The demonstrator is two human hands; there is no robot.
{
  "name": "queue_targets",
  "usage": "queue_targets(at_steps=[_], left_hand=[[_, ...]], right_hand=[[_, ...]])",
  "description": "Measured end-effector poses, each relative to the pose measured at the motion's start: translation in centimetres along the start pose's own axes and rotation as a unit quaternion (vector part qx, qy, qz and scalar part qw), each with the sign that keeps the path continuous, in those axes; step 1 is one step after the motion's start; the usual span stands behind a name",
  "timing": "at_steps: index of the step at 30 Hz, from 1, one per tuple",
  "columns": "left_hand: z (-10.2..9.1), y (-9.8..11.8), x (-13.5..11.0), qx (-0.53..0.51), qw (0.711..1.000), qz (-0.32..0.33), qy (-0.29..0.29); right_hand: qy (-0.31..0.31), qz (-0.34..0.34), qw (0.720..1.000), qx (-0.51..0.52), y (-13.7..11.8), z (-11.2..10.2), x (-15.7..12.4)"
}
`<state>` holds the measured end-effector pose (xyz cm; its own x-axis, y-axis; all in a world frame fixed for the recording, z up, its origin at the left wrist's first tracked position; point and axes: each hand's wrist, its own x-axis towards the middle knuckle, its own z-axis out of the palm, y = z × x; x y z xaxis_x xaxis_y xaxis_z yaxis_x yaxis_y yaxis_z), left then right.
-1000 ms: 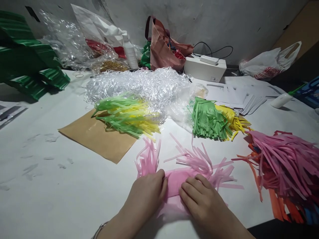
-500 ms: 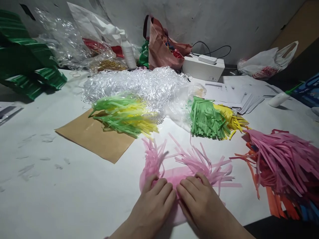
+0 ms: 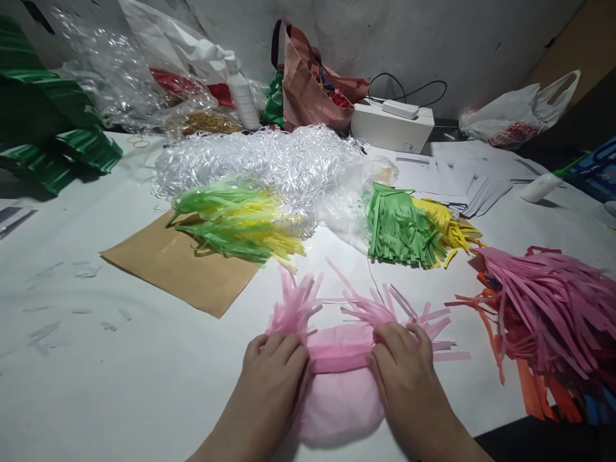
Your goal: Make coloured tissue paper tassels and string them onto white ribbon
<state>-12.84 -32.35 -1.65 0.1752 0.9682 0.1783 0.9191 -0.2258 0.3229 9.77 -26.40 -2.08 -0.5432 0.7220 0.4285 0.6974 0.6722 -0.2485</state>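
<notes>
A sheet of thin pink tissue paper (image 3: 339, 410) lies on the white table in front of me, with a darker folded band (image 3: 339, 358) across its middle. Cut fringe strips stick out beyond the band's two ends, a left bunch (image 3: 293, 305) and a right bunch (image 3: 373, 308). My left hand (image 3: 276, 372) is closed over the band's left end, fingers curled down onto it. My right hand (image 3: 404, 366) grips the right end in the same way. Both thumbs are mostly hidden behind the fingers.
Beyond my hands lie a green and yellow tassel (image 3: 235, 221) on a brown paper sheet (image 3: 192, 276), shredded clear film (image 3: 260, 157), and a green fringed bundle (image 3: 402, 224). Pink and orange tassels (image 3: 548, 308) lie to the right. A glue bottle (image 3: 541, 187) rests far right.
My hands have moved apart from the middle towards the two ends of the pink paper, baring the folded band between them. The view has shifted slightly.
</notes>
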Motion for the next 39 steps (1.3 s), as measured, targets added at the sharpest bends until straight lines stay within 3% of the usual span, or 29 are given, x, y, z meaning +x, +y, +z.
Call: queue_targets(at_steps=[7, 10, 12, 14, 17, 20, 22, 25, 31, 35, 39], left_hand=[[-1.6, 0.4, 3.3, 0.074, 0.982, -0.057, -0.167], [-1.8, 0.5, 3.8, 0.072, 0.978, -0.064, -0.187], [-1.7, 0.5, 3.7, 0.074, 0.979, -0.063, -0.178], [-1.6, 0.4, 3.5, 0.077, 0.982, -0.059, -0.163], [-1.6, 0.4, 3.1, 0.084, 0.991, -0.041, -0.093], [-1.5, 0.9, 2.5, 0.067, 0.995, 0.065, 0.037], [-1.1, 1.4, 2.3, 0.056, 0.984, 0.152, 0.071], [0.0, 1.7, 1.9, 0.053, 0.979, 0.190, 0.055], [0.4, 0.7, 0.8, 0.014, 0.985, 0.167, 0.050], [-0.1, 0.2, 0.1, -0.022, 0.989, 0.122, 0.083], [-0.3, 0.6, 0.6, -0.035, 0.997, 0.062, 0.019]], right_hand=[[0.000, 0.059, 0.996, -0.067, -0.5, 0.3, 1.1], [0.046, 0.019, 0.998, -0.050, -0.8, -0.4, 1.4], [0.045, -0.065, 0.997, -0.001, -1.1, -0.6, 1.6], [0.005, -0.132, 0.991, 0.037, -1.4, -0.4, 1.6], [-0.050, -0.150, 0.987, 0.042, -1.4, 0.2, 1.5], [-0.037, -0.157, 0.986, 0.037, -1.3, 0.5, 1.4], [-0.017, -0.162, 0.985, 0.046, -1.3, 0.5, 1.3], [-0.029, -0.165, 0.985, 0.043, -1.3, 0.2, 1.2], [-0.053, -0.149, 0.987, 0.011, -0.3, -0.1, -0.1], [-0.013, -0.074, 0.996, 0.044, 0.7, -0.4, -1.4], [0.013, 0.016, 0.998, 0.052, 0.5, -0.6, -1.6]])
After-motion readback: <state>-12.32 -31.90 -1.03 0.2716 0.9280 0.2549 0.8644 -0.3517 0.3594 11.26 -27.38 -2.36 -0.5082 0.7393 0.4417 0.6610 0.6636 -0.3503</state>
